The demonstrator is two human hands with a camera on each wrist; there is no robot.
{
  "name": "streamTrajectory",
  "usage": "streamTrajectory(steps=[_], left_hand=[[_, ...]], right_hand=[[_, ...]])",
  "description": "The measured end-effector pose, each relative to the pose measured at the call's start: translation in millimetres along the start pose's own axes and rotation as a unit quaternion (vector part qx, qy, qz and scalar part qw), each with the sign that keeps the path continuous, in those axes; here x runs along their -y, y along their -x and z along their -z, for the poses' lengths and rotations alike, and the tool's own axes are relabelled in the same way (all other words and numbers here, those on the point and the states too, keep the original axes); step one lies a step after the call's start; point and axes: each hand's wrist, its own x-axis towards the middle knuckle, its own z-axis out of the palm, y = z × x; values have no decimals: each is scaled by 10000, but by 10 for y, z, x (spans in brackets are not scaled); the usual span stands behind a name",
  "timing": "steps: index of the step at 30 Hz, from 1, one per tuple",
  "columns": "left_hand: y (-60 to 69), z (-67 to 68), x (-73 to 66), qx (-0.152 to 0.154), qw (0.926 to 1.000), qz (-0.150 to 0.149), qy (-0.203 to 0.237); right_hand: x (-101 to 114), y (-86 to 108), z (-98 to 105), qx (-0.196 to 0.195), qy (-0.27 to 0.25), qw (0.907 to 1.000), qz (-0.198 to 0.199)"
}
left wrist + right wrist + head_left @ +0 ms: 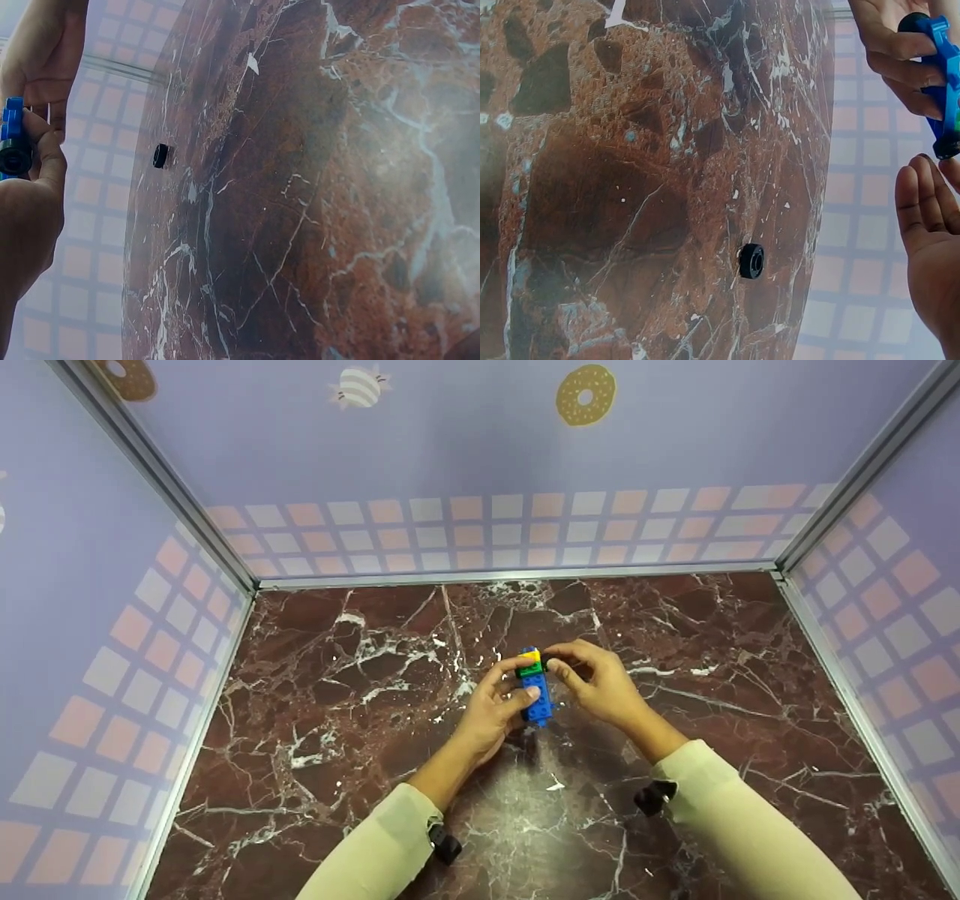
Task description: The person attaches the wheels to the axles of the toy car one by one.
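My left hand [484,720] grips a toy car [538,709] built from blue blocks, with green and yellow blocks near its far end. The thumb lies on top of the blue part. From the right, my right hand [606,686] pinches a black wheel [947,146] with thumb and forefinger at the car's far right side. Its other fingers are stretched out in the right wrist view. Whether that wheel is fully seated on the car, I cannot tell. A second black wheel [904,22] shows at the car's other end.
One loose black wheel [751,261] stands on the dark red marbled table [360,750], apart from both hands. The left wrist view shows this loose wheel [160,156] too. Lilac panels with a checked pattern [506,532] enclose the back and both sides.
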Motion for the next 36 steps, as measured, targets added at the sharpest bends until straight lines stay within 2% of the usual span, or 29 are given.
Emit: streamTrajectory(steps=[8,13,19,24,31,32,36], left_hand=[[1,27,1,-58,9999,-87,-11],[8,37,8,-75,9998,-158,13],[9,46,15,-114,9997,-192,19],[11,41,16,-163,9997,-207,10],[7,45,28,-165,9995,-262,33],[6,47,32,-171,9995,-271,26],[14,53,40,-207,9992,-337,-62]], right_hand=[[-155,10,96,-138,479,9983,-291],[-370,58,160,-279,966,9941,-416],[-620,141,208,-169,1470,9879,-474],[-718,169,192,6,1805,9830,-331],[-778,197,153,450,2008,9783,-242],[-900,196,147,503,1964,9792,-42],[-929,211,126,653,2189,9730,325]])
